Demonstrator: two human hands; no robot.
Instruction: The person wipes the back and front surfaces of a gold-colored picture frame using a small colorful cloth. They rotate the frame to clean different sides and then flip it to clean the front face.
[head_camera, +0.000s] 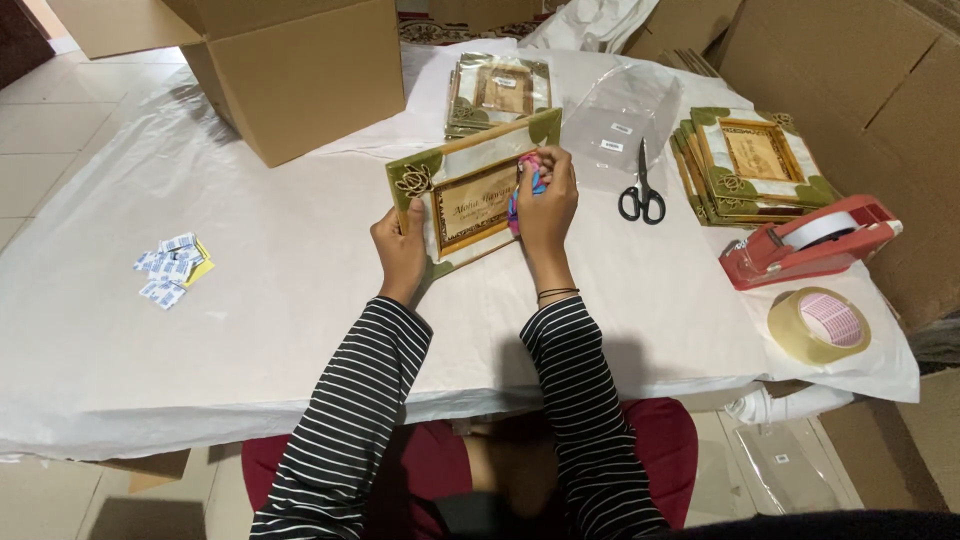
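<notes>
The left hand (400, 250) gripped the green-cornered wooden picture frame (465, 200) by its edge, steadying it tilted on the white-covered counter (300, 300), while the right hand (547, 195) pinched a pink-and-blue cloth (526, 185) against its glass.

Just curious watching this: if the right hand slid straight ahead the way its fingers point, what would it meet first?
Probably the wrapped frame stack beyond the frame the right hand wipes; depth is unclear.
</notes>
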